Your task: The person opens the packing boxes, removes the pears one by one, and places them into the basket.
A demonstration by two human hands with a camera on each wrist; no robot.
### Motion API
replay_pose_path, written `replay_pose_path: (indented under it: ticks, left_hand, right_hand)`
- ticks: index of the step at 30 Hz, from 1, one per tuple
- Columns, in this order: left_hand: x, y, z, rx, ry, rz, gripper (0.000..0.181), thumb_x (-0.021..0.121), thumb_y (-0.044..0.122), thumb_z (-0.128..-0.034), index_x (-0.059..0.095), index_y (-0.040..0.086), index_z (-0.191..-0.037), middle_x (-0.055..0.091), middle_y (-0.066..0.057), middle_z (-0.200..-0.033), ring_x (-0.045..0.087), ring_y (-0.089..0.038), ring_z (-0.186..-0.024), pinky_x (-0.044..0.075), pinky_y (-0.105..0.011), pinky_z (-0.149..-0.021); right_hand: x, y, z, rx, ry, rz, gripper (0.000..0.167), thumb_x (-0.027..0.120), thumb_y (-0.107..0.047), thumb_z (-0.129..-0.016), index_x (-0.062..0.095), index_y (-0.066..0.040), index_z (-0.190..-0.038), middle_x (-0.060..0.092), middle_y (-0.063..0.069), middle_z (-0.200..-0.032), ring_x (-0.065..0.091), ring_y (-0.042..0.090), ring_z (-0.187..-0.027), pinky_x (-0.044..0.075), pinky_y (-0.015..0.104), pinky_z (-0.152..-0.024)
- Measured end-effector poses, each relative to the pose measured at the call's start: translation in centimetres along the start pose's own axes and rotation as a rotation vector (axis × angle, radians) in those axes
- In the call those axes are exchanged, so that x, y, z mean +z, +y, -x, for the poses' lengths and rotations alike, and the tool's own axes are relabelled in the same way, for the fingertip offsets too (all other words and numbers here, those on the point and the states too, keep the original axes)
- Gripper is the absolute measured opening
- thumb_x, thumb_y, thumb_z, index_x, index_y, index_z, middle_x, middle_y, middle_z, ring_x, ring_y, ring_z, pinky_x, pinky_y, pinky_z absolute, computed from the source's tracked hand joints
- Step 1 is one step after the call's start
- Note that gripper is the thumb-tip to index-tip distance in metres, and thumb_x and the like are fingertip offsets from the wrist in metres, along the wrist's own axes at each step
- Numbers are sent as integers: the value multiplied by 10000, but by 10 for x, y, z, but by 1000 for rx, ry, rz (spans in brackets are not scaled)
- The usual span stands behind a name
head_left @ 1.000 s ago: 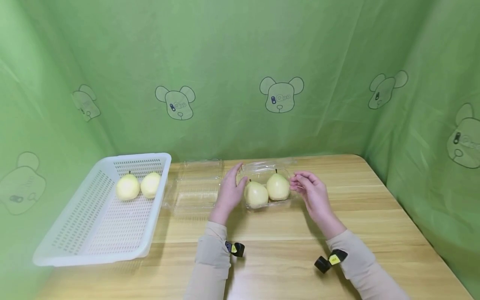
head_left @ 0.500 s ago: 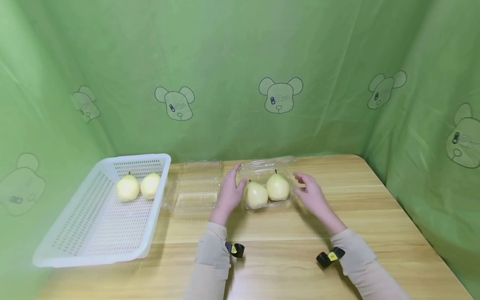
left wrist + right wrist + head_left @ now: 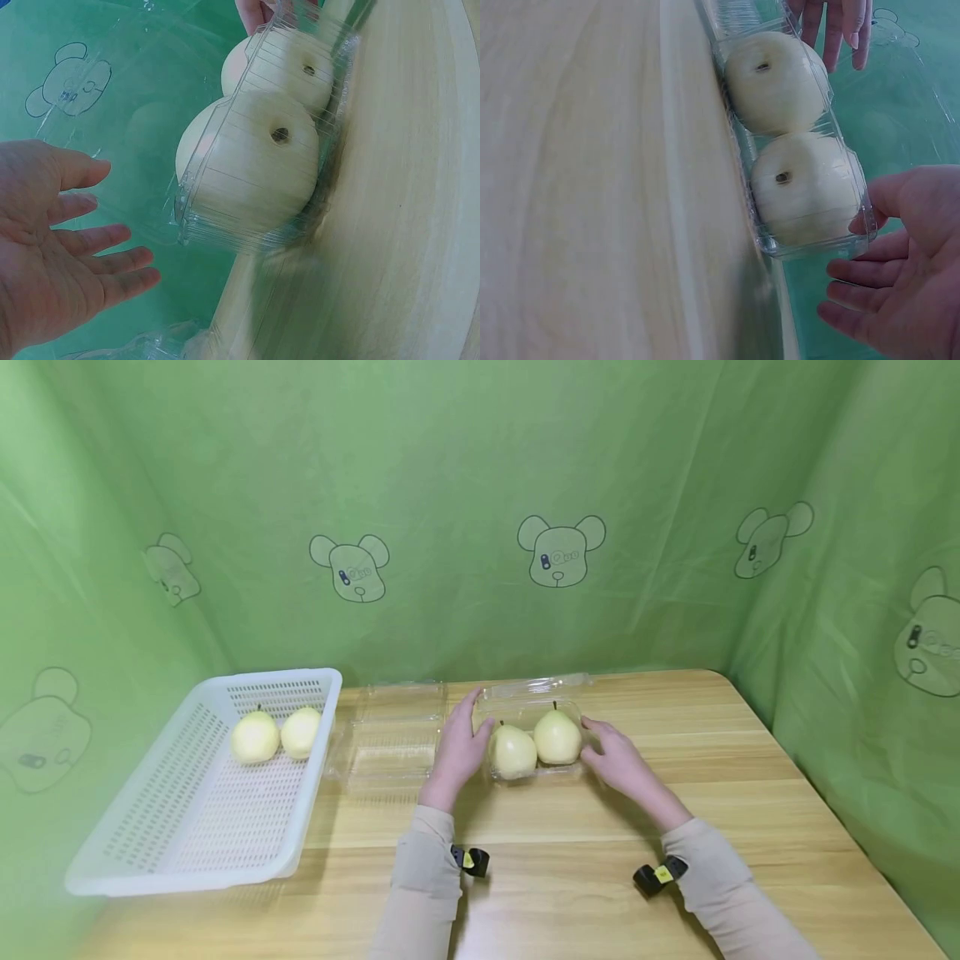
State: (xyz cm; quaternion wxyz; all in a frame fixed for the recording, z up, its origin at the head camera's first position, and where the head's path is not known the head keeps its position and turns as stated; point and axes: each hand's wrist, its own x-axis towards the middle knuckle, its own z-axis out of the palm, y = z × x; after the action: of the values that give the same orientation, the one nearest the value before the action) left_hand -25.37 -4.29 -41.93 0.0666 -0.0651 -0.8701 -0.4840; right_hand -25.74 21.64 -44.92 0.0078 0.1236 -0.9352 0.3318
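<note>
Two pale yellow pears, a left one (image 3: 514,752) and a right one (image 3: 557,737), sit side by side in a clear plastic clamshell box (image 3: 196,196) on the wooden table. Its transparent lid (image 3: 534,687) stands raised at the back. My left hand (image 3: 461,745) is at the box's left end, and the left wrist view shows its fingers spread, apart from the box wall. At the other end is my right hand (image 3: 915,259), its thumb touching the box's rim corner while the other fingers extend loosely beside the wall.
A second clear clamshell box (image 3: 393,760) lies with its lid back, left of my left hand. Further left, a white perforated plastic basket (image 3: 300,827) holds two more pears (image 3: 255,737). Green cloth (image 3: 465,460) with bear-head prints hangs behind the table (image 3: 555,877).
My right hand has drawn back from the box's right side, lowered, and come in again to touch its end. The right pear has shifted slightly. My left hand stays in place.
</note>
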Motion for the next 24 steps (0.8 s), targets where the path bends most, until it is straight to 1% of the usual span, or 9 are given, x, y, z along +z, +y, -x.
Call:
replay_pose_path:
  ticks: [7,13,16,21,24]
  left_hand:
    - [1,-1,0,-3,5,13,604,541,191,-978,292,139,-1527,380,-131,-1546,371,-326,-1423,305,-487,-1187]
    - [2,-1,-1,-10,11,34,622,548,156,-972,276,137,-1531,401,-148,-1529,401,-358,-1396,340,-515,-1160]
    - [2,-2,-1,-21,7,29,629,547,175,-973,266,151,-1535,395,-138,-1535,397,-352,-1401,337,-520,-1159]
    - [4,-2,-1,-56,-15,29,648,530,220,-982,222,195,-1551,334,-116,-1574,345,-339,-1436,300,-532,-1174]
    - [5,-3,0,-79,-27,36,673,523,221,-986,176,211,-1563,286,-102,-1598,304,-331,-1459,267,-528,-1189]
  right_hand:
    - [2,2,-1,-49,-6,32,670,562,-87,-843,337,107,-1443,363,338,-1476,361,519,-1348,309,631,-1121]
    - [5,5,0,-98,-5,141,724,588,-137,-827,316,98,-1456,345,351,-1482,321,523,-1372,275,633,-1139]
    - [4,4,1,-113,-9,194,741,594,-161,-833,302,96,-1463,334,354,-1487,296,521,-1388,250,630,-1152]
    - [2,0,2,-151,-23,283,741,579,-196,-858,284,115,-1462,320,328,-1510,273,500,-1415,246,603,-1171]
    - [2,0,3,-173,-27,326,726,563,-205,-877,282,129,-1456,312,317,-1520,261,497,-1422,243,589,-1179]
